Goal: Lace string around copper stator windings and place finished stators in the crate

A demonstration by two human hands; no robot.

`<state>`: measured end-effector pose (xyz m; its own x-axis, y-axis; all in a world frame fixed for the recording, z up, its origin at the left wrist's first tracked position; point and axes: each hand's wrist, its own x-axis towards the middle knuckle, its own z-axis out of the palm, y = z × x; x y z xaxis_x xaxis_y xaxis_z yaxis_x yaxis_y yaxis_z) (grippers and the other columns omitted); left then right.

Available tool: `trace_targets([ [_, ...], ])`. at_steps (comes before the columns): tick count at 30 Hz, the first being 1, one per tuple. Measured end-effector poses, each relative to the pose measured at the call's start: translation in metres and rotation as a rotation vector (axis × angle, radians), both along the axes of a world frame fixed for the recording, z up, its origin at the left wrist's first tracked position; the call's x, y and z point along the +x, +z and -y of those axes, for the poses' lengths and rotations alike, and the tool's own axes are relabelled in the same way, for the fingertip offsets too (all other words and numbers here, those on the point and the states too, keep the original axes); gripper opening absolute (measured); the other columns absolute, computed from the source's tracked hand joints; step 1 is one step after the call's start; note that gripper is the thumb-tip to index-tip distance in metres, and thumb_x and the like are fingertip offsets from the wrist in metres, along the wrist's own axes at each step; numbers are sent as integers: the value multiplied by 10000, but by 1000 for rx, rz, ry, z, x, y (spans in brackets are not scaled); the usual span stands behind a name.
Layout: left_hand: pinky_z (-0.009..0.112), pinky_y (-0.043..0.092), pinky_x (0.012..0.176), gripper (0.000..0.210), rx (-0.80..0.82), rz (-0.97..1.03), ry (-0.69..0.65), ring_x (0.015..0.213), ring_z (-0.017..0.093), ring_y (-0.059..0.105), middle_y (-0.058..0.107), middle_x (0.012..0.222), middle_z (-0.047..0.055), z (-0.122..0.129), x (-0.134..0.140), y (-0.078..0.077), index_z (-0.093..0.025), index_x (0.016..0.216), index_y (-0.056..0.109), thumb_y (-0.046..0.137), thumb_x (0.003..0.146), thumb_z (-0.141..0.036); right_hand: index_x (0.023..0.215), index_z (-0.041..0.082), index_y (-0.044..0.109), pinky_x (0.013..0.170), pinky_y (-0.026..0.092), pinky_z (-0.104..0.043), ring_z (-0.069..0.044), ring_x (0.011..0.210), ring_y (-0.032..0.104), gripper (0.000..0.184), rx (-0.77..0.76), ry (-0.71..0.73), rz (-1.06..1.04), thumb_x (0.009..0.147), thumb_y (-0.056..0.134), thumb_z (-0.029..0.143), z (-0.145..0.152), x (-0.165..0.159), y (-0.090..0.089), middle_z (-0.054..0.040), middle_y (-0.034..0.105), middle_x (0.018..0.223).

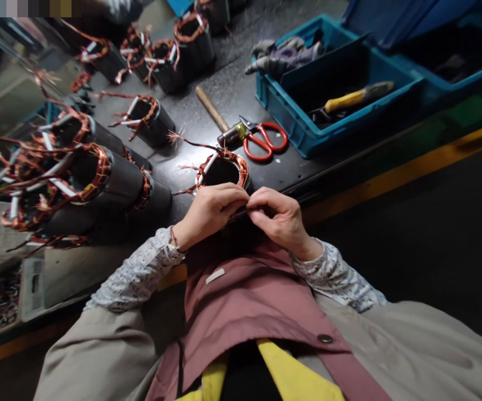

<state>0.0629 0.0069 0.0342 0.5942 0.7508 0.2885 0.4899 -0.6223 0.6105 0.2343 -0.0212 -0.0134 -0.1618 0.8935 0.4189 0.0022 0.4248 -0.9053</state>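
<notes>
Right in front of me a motor stator (pixel 241 162) stands on the dark bench, with a ring of copper windings on top and copper leads in white sleeving off to its left. My left hand (pixel 214 209) and my right hand (pixel 278 214) meet at its near side, fingertips pinched together. Whatever lies between the fingertips is too small or hidden to make out. Just beyond the stator are red-handled scissors (pixel 266 141) and a hammer (pixel 218 117) with a wooden handle.
Several stators (pixel 119 178) are stacked at the left, and more (pixel 195 44) stand at the back. A blue bin (pixel 308 128) at the right holds a yellow-handled tool (pixel 345 101) and a grey glove (pixel 285 55). The bench has a yellow edge (pixel 433 161).
</notes>
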Motion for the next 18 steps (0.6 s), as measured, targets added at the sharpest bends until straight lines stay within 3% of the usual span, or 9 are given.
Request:
trace_targets([
  [6, 170, 462, 623, 204, 186, -121, -25, 738, 89, 639, 683, 878, 42, -2, -4, -4, -184, 940, 710, 507, 932, -207, 789, 191, 664, 655, 478, -263, -130, 716, 598, 87, -37, 42, -63, 800, 591, 144, -4, 2, 1, -16, 638, 789],
  [9, 171, 433, 558, 223, 295, -264, -23, 667, 81, 625, 683, 866, 37, -3, -4, -6, -196, 954, 708, 487, 931, -217, 798, 195, 658, 675, 490, -270, -132, 722, 597, 110, 10, 21, 13, 810, 563, 141, -1, 3, 0, -20, 626, 790],
  [12, 173, 437, 554, 200, 345, -227, -30, 641, 79, 612, 674, 829, 33, -5, -3, -9, -186, 924, 699, 502, 906, -211, 817, 196, 646, 695, 499, -277, -137, 744, 600, 122, 77, 2, 64, 824, 541, 134, 0, 3, -2, -26, 621, 804],
  [18, 163, 461, 573, 137, 255, -100, -152, 651, 73, 610, 666, 821, 39, -7, -14, -4, -165, 906, 676, 551, 855, -139, 827, 203, 629, 745, 492, -294, -150, 782, 604, 102, 65, -253, 45, 881, 544, 189, -5, -13, -3, -35, 652, 824],
])
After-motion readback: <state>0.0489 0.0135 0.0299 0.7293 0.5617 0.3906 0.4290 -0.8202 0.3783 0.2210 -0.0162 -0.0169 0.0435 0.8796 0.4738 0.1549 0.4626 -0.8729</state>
